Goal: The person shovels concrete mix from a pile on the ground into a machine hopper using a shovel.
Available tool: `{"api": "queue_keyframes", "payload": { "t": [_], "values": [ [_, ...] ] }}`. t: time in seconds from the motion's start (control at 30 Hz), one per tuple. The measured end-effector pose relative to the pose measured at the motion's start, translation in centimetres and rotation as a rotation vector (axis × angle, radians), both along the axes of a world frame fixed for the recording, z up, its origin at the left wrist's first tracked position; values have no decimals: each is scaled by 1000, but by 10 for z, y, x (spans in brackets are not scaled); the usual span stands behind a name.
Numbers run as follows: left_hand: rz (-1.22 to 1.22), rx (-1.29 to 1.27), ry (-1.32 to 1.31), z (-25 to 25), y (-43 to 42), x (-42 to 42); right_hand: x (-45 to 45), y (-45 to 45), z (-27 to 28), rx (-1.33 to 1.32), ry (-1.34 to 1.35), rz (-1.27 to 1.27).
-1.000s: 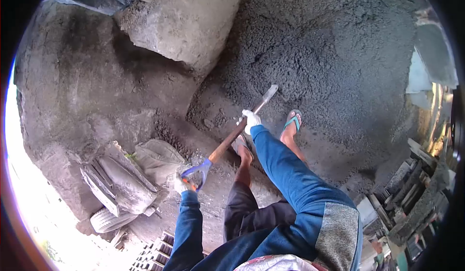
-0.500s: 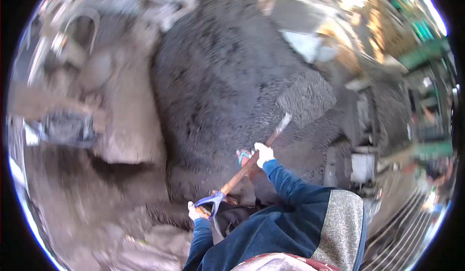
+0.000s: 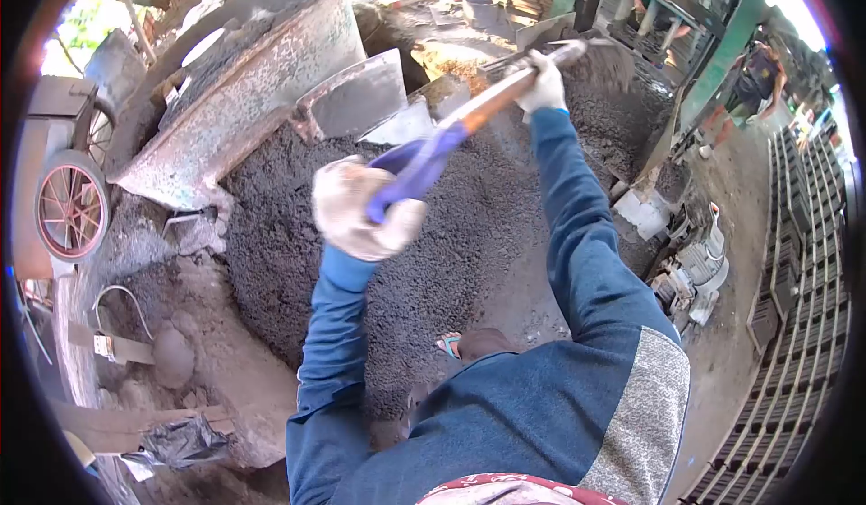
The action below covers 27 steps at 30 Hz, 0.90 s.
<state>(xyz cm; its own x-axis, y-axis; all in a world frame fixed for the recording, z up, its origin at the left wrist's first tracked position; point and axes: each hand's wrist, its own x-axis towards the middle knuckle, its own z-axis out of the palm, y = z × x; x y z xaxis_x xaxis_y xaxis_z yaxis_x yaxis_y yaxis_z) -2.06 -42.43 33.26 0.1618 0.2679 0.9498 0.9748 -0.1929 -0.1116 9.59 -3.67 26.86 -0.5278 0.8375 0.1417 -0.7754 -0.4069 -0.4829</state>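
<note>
My left hand (image 3: 368, 211), in a pale glove, is wrapped round the purple D-shaped grip of a shovel (image 3: 488, 104) at chest height. Further up and to the right, my gloved right hand (image 3: 543, 83) grasps the shaft near the blade. The shovel slants up to the right, and its blade end is blurred by motion, with dark material (image 3: 608, 64) beside it. Below the shovel lies a wide heap of dark, crumbly mix (image 3: 424, 261). One foot in a sandal (image 3: 448, 344) shows at the heap's lower edge.
A worn metal trough (image 3: 262, 90) stands at the upper left, near a cart wheel (image 3: 71, 205). On the right are a motor (image 3: 699, 270), green posts (image 3: 713, 85) and long rows of stacked dark pieces (image 3: 794, 297). Another person (image 3: 760, 76) is at the far right.
Both hands have raised the shovel from low over the ground to chest height, its blade end now far forward. The view has swung up and right, bringing the trough, motor and other person into sight.
</note>
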Motion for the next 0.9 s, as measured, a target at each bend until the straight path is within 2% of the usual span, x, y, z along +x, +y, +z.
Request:
{"api": "queue_keyframes", "payload": {
  "t": [0.07,0.13,0.2,0.27,0.33,0.4,0.47,0.53,0.57,0.6,0.63,0.67,0.7,0.73,0.77,0.83,0.87,0.9],
  "values": [
    [-77,-376,-78,-22,10,24,38,23,-35,-78,6,-51],
    [30,-929,-77,-52,3,54,73,13,-71,-21,-221,-96],
    [72,-881,-141,-121,-16,70,91,-27,-103,-57,-251,-40],
    [195,-1182,-189,-153,-60,80,103,-110,-97,-57,-193,79],
    [253,-1120,-318,-192,-130,89,110,-174,-112,-12,-236,191],
    [246,-1101,-412,-198,-201,85,106,-241,-113,85,-279,319],
    [285,-770,-508,-201,-285,87,95,-305,-109,-98,-290,370],
    [251,-712,-620,-124,-346,89,72,-350,-123,-200,-245,491],
    [319,-731,-618,-79,-370,96,60,-374,-121,-5,-374,509],
    [390,-750,-624,-41,-389,106,56,-384,-116,86,-522,655],
    [468,-765,-587,-16,-404,120,52,-393,-111,202,-655,809],
    [546,-780,-548,-1,-418,129,53,-397,-98,210,-808,1087],
    [583,-745,-456,1,-420,139,63,-418,-63,653,-889,918],
    [591,-700,-455,8,-411,151,66,-419,-60,780,-739,768],
    [636,-708,-465,0,-400,156,78,-419,-28,868,-555,630],
    [717,-854,-645,-73,-378,153,124,-435,61,917,-376,311],
    [680,-971,-725,-128,-371,148,152,-434,101,1101,-391,208],
    [742,-1187,-1002,-183,-366,149,185,-425,132,1455,-519,161]
  ]
}}
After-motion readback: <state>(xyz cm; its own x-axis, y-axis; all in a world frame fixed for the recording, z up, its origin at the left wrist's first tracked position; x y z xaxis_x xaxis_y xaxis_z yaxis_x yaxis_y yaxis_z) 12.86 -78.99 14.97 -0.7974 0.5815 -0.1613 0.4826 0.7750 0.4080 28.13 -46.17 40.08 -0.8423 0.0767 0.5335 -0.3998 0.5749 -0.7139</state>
